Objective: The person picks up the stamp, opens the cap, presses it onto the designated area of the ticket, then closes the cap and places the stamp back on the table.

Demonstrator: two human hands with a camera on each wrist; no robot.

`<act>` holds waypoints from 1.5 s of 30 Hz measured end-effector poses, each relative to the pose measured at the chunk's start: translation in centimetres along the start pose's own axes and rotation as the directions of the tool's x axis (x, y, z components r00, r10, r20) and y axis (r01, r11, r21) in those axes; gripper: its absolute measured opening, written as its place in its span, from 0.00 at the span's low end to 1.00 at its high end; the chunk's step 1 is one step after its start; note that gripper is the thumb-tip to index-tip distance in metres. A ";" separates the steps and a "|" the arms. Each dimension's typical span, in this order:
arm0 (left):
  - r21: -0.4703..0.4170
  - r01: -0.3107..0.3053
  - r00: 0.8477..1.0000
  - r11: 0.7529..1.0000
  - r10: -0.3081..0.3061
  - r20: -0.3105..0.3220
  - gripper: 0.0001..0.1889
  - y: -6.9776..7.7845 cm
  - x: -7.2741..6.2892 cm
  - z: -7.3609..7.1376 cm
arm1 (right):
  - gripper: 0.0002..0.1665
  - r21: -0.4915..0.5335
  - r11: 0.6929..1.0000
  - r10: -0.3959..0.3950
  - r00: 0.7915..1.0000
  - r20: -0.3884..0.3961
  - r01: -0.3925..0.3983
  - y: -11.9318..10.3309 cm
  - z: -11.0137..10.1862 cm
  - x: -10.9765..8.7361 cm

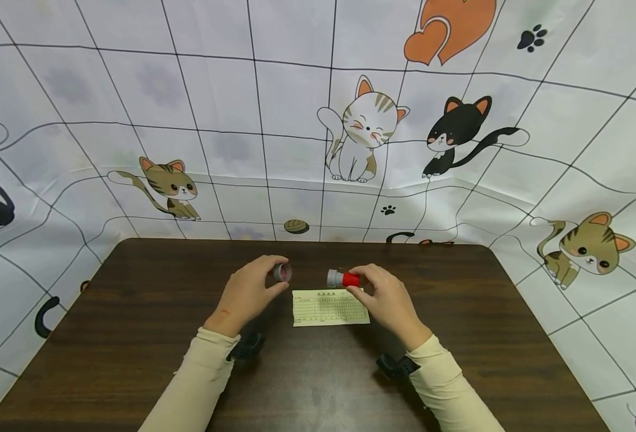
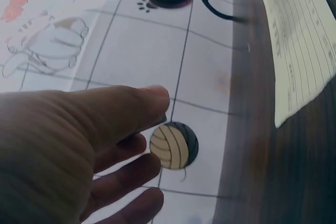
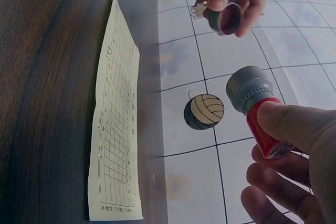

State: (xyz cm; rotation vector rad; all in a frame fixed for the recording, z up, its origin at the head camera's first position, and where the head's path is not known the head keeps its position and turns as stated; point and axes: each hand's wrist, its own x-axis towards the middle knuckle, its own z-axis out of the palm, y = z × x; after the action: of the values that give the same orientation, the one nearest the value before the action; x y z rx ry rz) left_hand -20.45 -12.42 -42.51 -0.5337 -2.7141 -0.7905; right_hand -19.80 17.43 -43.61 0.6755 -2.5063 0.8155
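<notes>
Grey cap (image 1: 282, 273) in your left hand (image 1: 246, 294), red-and-grey cylinder (image 1: 344, 279) in your right hand (image 1: 388, 299), a gap between them!
Your left fingers grip the cap, open only by its width; your right thumb and fingers pinch the cylinder's red part, grey end facing the cap. Below, a yellow printed slip (image 1: 331, 309) lies on the bench (image 1: 134, 324).

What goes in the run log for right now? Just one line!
left hand: holds gray cap | right hand: holds red-and-gray cylinder | cap and cylinder: apart | yellow form: on table
</notes>
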 end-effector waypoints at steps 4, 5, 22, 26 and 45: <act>-0.002 0.081 0.996 0.997 -0.081 0.028 0.25 -0.9 0.0 0.1 | 0.16 0.009 1.000 0.009 1.000 0.000 -0.009 0.2 0.1 0.0; -0.003 0.099 0.994 0.995 -0.099 0.034 0.25 -1.1 0.0 0.1 | 0.16 0.015 1.000 0.015 1.000 0.004 -0.015 0.2 0.1 0.0; -0.003 0.274 0.961 0.962 -0.273 0.037 0.23 -3.8 -0.2 0.4 | 0.16 0.022 0.994 0.106 0.993 0.046 -0.107 1.4 0.5 -0.4; 0.006 0.304 0.952 0.953 -0.304 0.044 0.24 -4.4 -0.3 0.4 | 0.16 0.031 0.990 0.132 0.989 0.058 -0.134 1.6 0.6 -0.5; 0.092 0.413 0.908 0.906 -0.418 0.035 0.22 -6.1 -1.0 0.5 | 0.16 0.018 0.978 0.207 0.975 0.084 -0.209 2.1 0.7 -0.6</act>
State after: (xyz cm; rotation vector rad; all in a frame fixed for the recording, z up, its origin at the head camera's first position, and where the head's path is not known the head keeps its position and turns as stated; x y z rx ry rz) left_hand -22.13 -17.20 -46.05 0.0539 -2.9370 -0.7614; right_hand -20.68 18.72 -45.34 0.4680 -2.6775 0.9120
